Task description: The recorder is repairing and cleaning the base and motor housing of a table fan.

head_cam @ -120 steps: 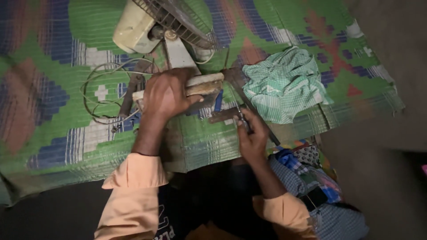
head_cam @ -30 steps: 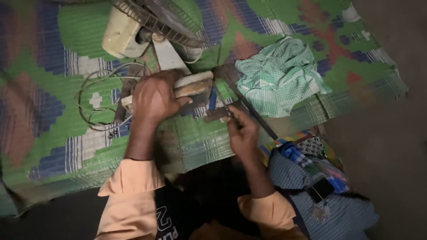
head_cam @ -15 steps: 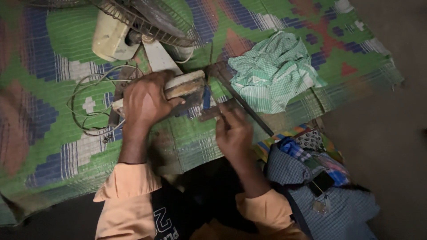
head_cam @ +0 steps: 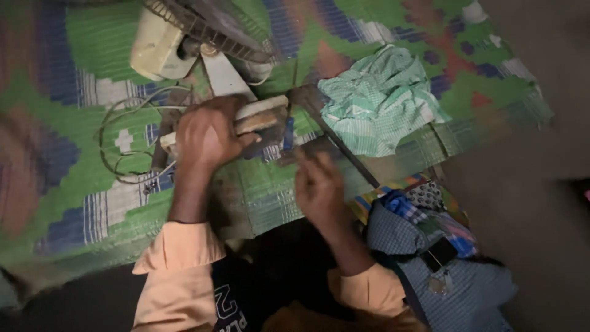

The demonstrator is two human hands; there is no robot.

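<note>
While left hand grips block — bag closed.

We read this as a home floor used as a makeshift repair spot: woven plastic mat in green, blue and white spread on bare ground, a dismantled table fan with loose cord, a crumpled checked cloth, folded clothes alongside.

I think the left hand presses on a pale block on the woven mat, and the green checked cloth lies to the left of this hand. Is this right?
Not quite. In the head view the left hand does press on the pale block on the woven mat, but the green checked cloth lies to the right of it, not the left.
</note>
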